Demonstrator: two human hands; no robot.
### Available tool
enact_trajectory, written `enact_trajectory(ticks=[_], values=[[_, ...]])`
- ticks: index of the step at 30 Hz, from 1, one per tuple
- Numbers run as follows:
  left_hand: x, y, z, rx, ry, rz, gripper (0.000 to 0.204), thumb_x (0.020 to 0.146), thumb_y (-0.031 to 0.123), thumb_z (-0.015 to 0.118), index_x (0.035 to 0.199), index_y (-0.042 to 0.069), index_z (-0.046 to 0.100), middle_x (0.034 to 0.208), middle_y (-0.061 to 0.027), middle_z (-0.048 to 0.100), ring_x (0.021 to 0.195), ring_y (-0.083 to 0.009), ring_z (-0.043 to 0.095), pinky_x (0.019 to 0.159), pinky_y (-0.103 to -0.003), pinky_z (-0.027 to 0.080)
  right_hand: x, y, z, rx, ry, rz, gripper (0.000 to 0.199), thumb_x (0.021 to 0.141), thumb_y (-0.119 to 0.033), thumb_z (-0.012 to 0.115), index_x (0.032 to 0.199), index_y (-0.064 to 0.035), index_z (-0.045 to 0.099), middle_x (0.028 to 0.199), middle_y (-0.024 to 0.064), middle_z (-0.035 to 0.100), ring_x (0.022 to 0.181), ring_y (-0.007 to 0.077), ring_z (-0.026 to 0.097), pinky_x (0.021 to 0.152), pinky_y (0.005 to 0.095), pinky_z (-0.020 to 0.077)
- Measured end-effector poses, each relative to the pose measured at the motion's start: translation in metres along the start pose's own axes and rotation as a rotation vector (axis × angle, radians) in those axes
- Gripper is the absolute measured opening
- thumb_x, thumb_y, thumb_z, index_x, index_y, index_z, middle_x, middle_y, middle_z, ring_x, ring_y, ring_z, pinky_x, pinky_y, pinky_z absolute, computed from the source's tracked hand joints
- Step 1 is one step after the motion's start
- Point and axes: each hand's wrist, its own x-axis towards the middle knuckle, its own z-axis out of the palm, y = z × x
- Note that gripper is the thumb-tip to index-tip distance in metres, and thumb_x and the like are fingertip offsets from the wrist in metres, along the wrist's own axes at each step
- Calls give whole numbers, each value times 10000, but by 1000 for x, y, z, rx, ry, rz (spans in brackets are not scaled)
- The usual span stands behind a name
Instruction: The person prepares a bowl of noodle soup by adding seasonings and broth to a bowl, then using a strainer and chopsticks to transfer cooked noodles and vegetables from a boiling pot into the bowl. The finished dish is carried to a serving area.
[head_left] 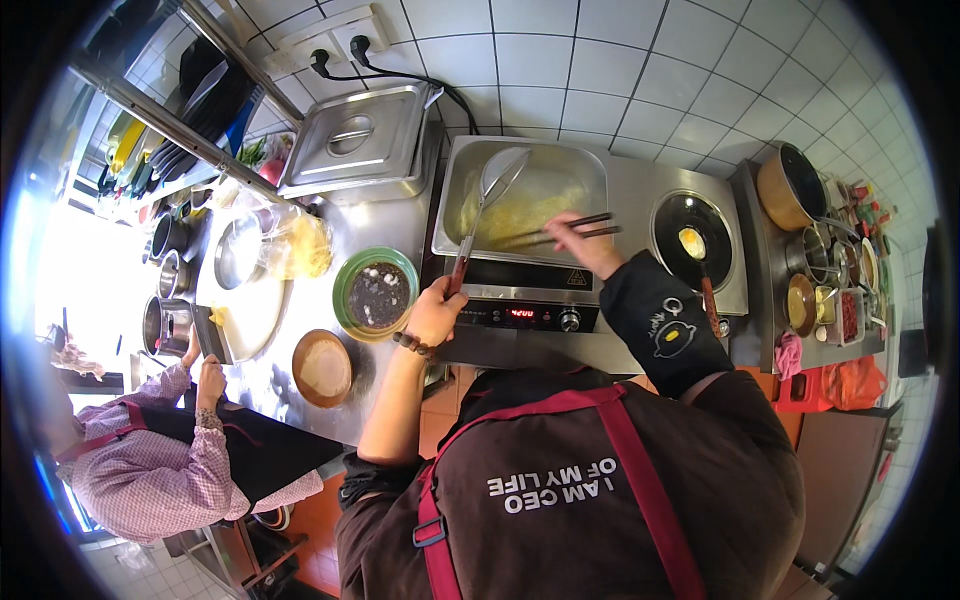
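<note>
My left hand [433,312] is closed around the wooden handle of a long metal strainer [470,232], whose round head leans over the back of a deep rectangular steel pan [603,180]. Dark chopsticks [592,233] are gripped in my right hand [583,247] above the pan's right side, their tips reaching down toward its middle. Yellowish strands that look like noodles [528,220] lie in liquid in the pan. Under it is an induction cooker [540,312] with a lit display. A black frying pan [690,215] to the right holds a fried egg [691,242] and a wooden-handled utensil.
A green bowl of dark sauce [345,270], a wooden bowl [322,368] and a lidded steel container [350,140] stand to my left. Farther left, a co-worker's hand [210,383] holds a knife at a round cutting board [268,330]. Pots [780,190] and ingredient bowls [801,303] crowd the right.
</note>
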Motion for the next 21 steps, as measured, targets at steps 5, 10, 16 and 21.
enact_trajectory(ticks=[5,10,16,21], values=[[0,-5,-3,109,46,3,255,790,197,543,942,-7,516,553,-63,489,381,-152,480,378,-298,380,17,24,5,-217,147,-219,168,861,-186,546,801,-41,607,721,40,575,554,123,563,504,255,441],[-2,-12,-4,247,144,0,253,768,192,549,920,-8,520,586,-137,548,417,-226,539,435,-347,425,22,-11,-33,81,331,65,163,866,-212,528,826,-74,604,716,26,574,496,114,538,459,258,437],[7,-6,9,287,19,-9,234,803,175,550,959,3,525,582,-44,502,360,-126,453,356,-264,348,34,45,-28,142,422,305,226,874,-268,516,822,-53,565,691,25,559,445,106,529,422,225,424],[20,-6,1,-342,-149,-209,109,825,142,514,867,41,509,576,9,455,322,-89,381,307,-219,298,38,32,-33,536,605,191,236,876,-263,512,843,-34,557,784,58,567,503,140,554,448,258,442]])
